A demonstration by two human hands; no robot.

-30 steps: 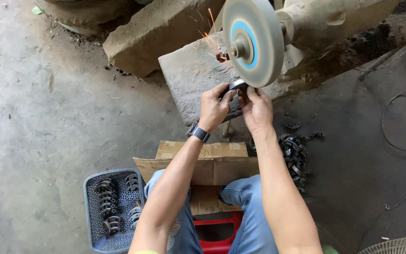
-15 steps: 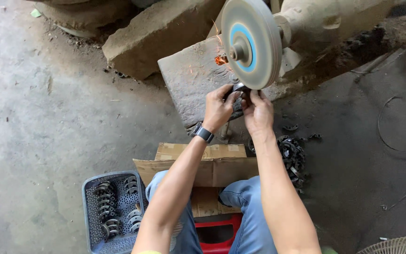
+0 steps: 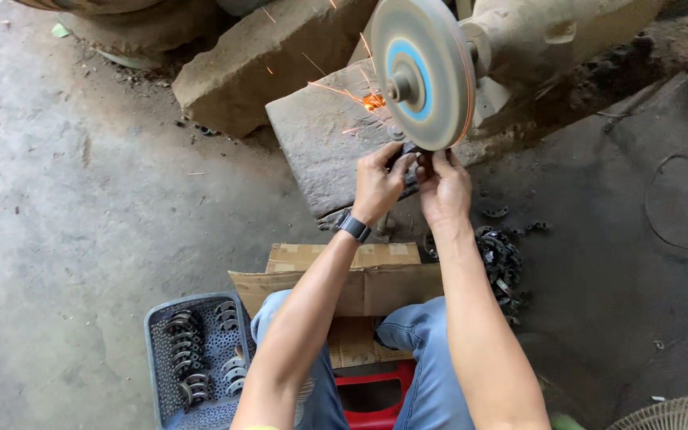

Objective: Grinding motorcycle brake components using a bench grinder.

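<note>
Metal piece against wheel's lower edge

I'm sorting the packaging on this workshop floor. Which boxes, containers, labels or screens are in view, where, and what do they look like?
Cardboard box: brown, flaps open, across the person's knees.
Plastic basket: grey-blue, perforated, rectangular, left of the knees, holding curved metal pieces.
Wristwatch: dark band on the left wrist; no screen face shows.
No labels or signs visible.

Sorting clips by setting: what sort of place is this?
Probably a small metal-grinding workshop: a spinning grinding wheel throws sparks, a basket holds curved metal parts, and the concrete floor is bare and dusty.
</note>
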